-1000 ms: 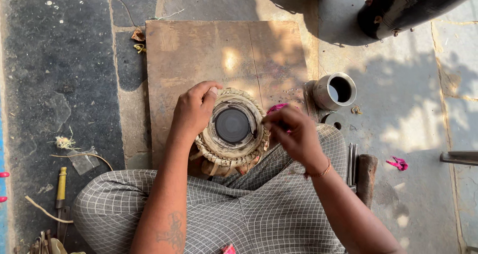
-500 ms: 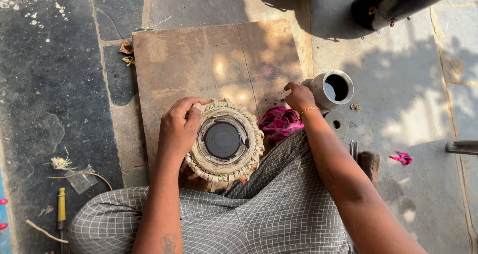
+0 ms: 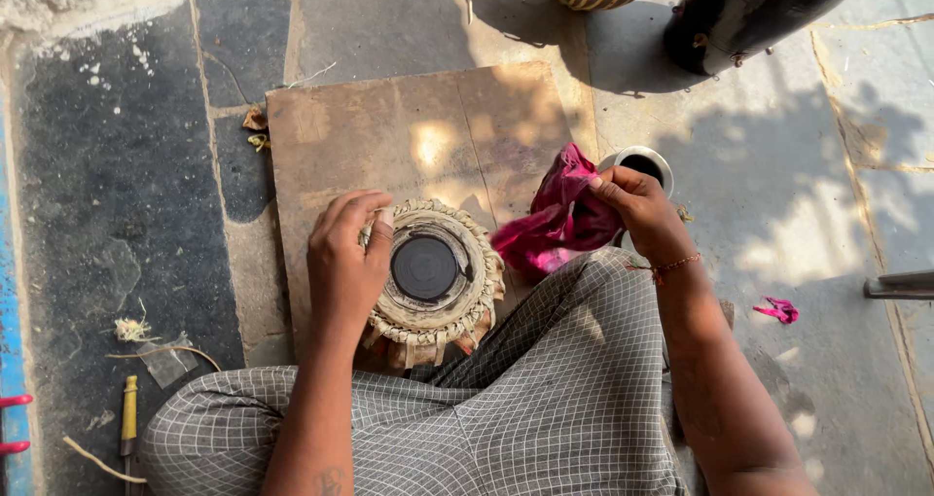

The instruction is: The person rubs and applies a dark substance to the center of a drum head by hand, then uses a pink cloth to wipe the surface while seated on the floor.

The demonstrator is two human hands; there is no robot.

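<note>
**Left hand steadies drum, right hand pinches pink cloth**

Landmark: the drum [image 3: 431, 274], a small round one with a braided rim and a black circle at the centre of its skin. It stands upright at the near edge of the wooden board [image 3: 389, 146], partly against the person's checked-cloth lap.

Left hand [image 3: 348, 261]: fingers curved and loosely spread, wrapped over the drum's left rim. Fingertips touch the braid at the upper left; the palm lies along the side. It grips the drum and nothing else.

Right hand [image 3: 637, 209]: to the right of the drum, apart from it. Fingers narrowed into a pinch on a bunched pink cloth [image 3: 555, 226]. The cloth hangs between hand and drum; whether its lower fold touches the drum's right rim, I cannot tell.

A small cup [image 3: 650, 159] with dark contents sits just behind the right hand, beyond the drum's right side. A yellow-handled tool [image 3: 128, 423] lies on the floor well to the drum's left. A pink scrap [image 3: 777, 310] lies far right.
</note>
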